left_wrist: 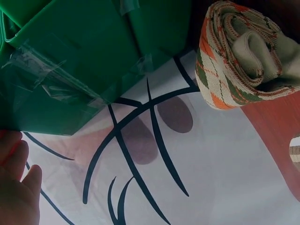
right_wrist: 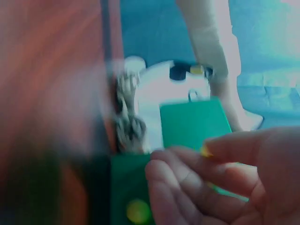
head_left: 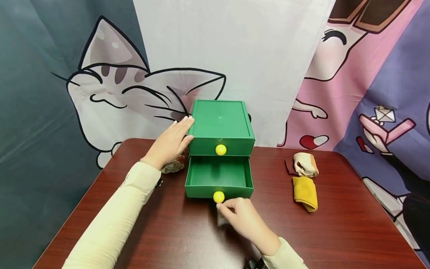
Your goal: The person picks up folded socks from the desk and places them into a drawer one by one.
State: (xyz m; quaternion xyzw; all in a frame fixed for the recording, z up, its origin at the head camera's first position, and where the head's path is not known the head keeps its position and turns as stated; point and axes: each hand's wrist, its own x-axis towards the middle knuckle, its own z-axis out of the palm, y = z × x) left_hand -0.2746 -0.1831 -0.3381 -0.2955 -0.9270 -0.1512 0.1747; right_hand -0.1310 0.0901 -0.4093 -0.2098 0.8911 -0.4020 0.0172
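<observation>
A green two-drawer box [head_left: 220, 119] stands on the table, its lower drawer [head_left: 218, 192] pulled out with nothing seen inside. The upper drawer front [head_left: 201, 146] is flush, and each front has a round yellow knob. My left hand [head_left: 171, 140] rests with straight fingers against the box's left edge. Just in front of the lower yellow knob [head_left: 218, 197], my right hand [head_left: 243, 218] hovers with loosely bent fingers. The right wrist view, partly blurred, shows that knob [right_wrist: 138, 212] apart from the fingertips.
A rolled patterned cloth [left_wrist: 248, 56] lies left of the box, partly hidden by the left arm in the head view. At the table's right are a folded yellow cloth [head_left: 305, 193] and a rolled white cloth [head_left: 305, 164]. Printed fabric [head_left: 235, 48] hangs behind the table.
</observation>
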